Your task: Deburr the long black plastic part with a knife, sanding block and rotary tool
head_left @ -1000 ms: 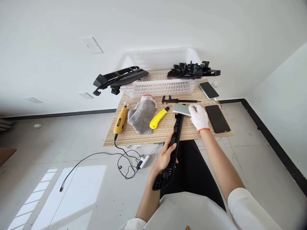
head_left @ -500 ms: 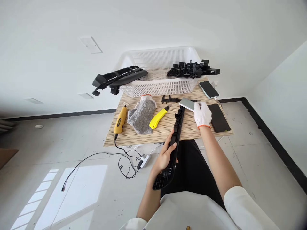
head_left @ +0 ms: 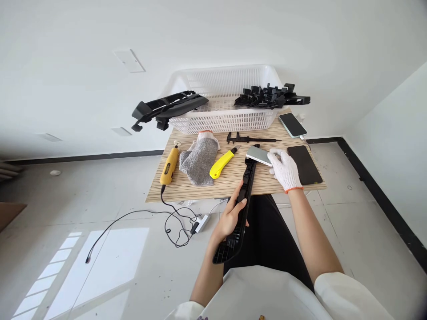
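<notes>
My bare left hand (head_left: pixel 231 217) is wrapped round a long black plastic trim piece (head_left: pixel 247 189), held slantwise over the table's front edge. Ribs and clips show along its upward side. A white knit glove with an orange cuff covers my right hand (head_left: pixel 284 168), which grips the end of a flat grey block with a pale edge (head_left: pixel 259 155). The block lies across the far end of the trim piece, hiding part of it; whether it touches I cannot tell. Just beyond is a black caliper (head_left: pixel 250 139), and a yellow utility knife (head_left: pixel 223 163) with its blade out lies to the left.
A white plastic basket (head_left: pixel 223 121) with black plastic parts (head_left: pixel 267 97) stands at the table's back. Grey cloth (head_left: pixel 202 162) and a corded yellow rotary tool (head_left: pixel 170 165) lie left. Two phones, one plugged-in (head_left: pixel 292 125) and one black (head_left: pixel 304 164), lie right. A cable (head_left: pixel 133 213) trails across the floor.
My right hand has turned and moved slightly right and nearer me. The grey block has shifted a little left and nearer along the trim piece. My left hand keeps its hold.
</notes>
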The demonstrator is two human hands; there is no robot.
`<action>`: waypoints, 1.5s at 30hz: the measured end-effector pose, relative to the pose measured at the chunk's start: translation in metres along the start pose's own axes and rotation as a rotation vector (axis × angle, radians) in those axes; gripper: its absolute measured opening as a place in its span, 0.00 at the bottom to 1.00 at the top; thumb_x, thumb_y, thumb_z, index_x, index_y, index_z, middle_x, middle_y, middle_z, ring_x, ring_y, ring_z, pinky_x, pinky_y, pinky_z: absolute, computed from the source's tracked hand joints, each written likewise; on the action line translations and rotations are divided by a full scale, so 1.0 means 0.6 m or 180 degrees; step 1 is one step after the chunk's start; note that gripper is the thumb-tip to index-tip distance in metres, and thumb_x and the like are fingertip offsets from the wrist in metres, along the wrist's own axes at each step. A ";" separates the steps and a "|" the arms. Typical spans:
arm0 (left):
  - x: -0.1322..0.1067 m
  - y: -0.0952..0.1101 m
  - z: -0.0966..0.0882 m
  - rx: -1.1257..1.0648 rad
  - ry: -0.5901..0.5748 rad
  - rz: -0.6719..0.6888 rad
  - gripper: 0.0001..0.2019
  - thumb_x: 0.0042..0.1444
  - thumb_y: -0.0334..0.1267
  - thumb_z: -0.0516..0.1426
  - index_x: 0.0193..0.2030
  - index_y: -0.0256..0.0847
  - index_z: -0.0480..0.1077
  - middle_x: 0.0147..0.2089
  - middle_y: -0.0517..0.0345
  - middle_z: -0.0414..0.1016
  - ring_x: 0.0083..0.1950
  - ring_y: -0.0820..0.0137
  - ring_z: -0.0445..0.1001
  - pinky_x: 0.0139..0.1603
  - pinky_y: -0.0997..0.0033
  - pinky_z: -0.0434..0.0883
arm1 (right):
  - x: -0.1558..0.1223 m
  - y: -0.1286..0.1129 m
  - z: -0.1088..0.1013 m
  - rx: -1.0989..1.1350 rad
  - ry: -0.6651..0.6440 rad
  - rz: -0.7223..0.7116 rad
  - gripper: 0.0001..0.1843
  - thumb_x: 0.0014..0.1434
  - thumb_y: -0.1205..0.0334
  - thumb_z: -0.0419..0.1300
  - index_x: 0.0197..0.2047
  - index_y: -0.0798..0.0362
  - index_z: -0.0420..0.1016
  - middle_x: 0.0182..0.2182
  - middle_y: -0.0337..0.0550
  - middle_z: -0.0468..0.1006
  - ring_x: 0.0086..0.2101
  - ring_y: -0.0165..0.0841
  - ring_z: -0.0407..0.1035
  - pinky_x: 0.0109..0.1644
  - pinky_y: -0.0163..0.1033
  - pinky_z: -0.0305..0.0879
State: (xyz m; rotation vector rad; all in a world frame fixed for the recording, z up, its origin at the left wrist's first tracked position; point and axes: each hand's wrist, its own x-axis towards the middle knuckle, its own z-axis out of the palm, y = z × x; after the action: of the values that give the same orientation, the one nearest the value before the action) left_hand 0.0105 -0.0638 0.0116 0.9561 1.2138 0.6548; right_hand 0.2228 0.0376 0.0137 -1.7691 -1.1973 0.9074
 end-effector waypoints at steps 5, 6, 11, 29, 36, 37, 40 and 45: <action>0.001 0.001 -0.003 -0.0101 -0.0127 -0.0058 0.37 0.65 0.48 0.52 0.76 0.50 0.41 0.18 0.69 0.67 0.21 0.70 0.71 0.26 0.73 0.72 | -0.004 0.004 -0.001 -0.1063 0.0116 -0.0441 0.36 0.50 0.36 0.65 0.58 0.44 0.73 0.44 0.45 0.81 0.41 0.42 0.76 0.44 0.46 0.71; 0.001 0.000 -0.004 -0.0106 -0.0131 -0.0051 0.37 0.65 0.48 0.52 0.76 0.49 0.41 0.18 0.69 0.67 0.21 0.70 0.72 0.26 0.73 0.72 | -0.005 0.004 0.000 -0.1163 0.0159 -0.0504 0.33 0.52 0.37 0.65 0.56 0.44 0.75 0.43 0.45 0.81 0.42 0.43 0.75 0.46 0.47 0.70; 0.003 -0.004 -0.004 -0.0126 -0.0136 -0.0100 0.37 0.64 0.50 0.53 0.76 0.49 0.42 0.19 0.68 0.68 0.21 0.70 0.71 0.24 0.75 0.71 | -0.016 0.007 -0.005 -0.0462 -0.0014 -0.0312 0.27 0.60 0.35 0.54 0.43 0.50 0.77 0.27 0.43 0.78 0.26 0.34 0.71 0.28 0.37 0.65; 0.034 -0.004 0.043 -0.0170 0.0362 0.0481 0.36 0.67 0.45 0.52 0.77 0.46 0.39 0.43 0.53 0.79 0.23 0.75 0.74 0.32 0.72 0.74 | -0.034 -0.021 0.062 0.0069 0.0007 0.0151 0.31 0.63 0.39 0.52 0.63 0.47 0.64 0.34 0.44 0.80 0.24 0.33 0.73 0.28 0.38 0.71; 0.043 0.001 0.055 -0.0200 0.0468 0.0513 0.37 0.67 0.45 0.53 0.77 0.47 0.39 0.51 0.50 0.78 0.23 0.77 0.73 0.31 0.73 0.74 | -0.028 -0.019 0.066 -0.0353 0.0308 -0.0085 0.30 0.66 0.40 0.47 0.62 0.46 0.67 0.39 0.46 0.81 0.31 0.36 0.76 0.37 0.40 0.71; 0.043 0.000 0.054 -0.0204 0.0468 0.0517 0.36 0.67 0.45 0.52 0.76 0.48 0.39 0.53 0.50 0.77 0.23 0.78 0.73 0.31 0.73 0.74 | -0.024 -0.017 0.064 -0.0377 0.0339 -0.0090 0.30 0.66 0.40 0.46 0.62 0.46 0.67 0.39 0.46 0.81 0.31 0.36 0.76 0.37 0.40 0.71; 0.044 -0.002 0.050 -0.0196 0.0511 0.0436 0.36 0.66 0.44 0.53 0.76 0.50 0.40 0.60 0.47 0.72 0.23 0.80 0.73 0.29 0.74 0.74 | -0.014 -0.014 0.056 -0.0461 0.0133 -0.0216 0.28 0.64 0.39 0.51 0.59 0.46 0.70 0.40 0.46 0.81 0.31 0.36 0.76 0.37 0.40 0.71; 0.049 -0.008 0.045 -0.0256 0.0446 0.0546 0.35 0.66 0.46 0.53 0.76 0.56 0.42 0.70 0.47 0.60 0.23 0.82 0.73 0.28 0.74 0.75 | -0.013 -0.016 0.044 -0.0668 0.0486 -0.0129 0.30 0.65 0.38 0.47 0.60 0.48 0.69 0.42 0.49 0.81 0.35 0.40 0.77 0.42 0.44 0.70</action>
State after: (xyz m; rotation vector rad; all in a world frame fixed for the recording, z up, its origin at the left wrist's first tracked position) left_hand 0.0435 -0.0480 -0.0049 0.9663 1.2270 0.9130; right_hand 0.1939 0.0379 0.0120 -1.9347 -1.2603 0.6289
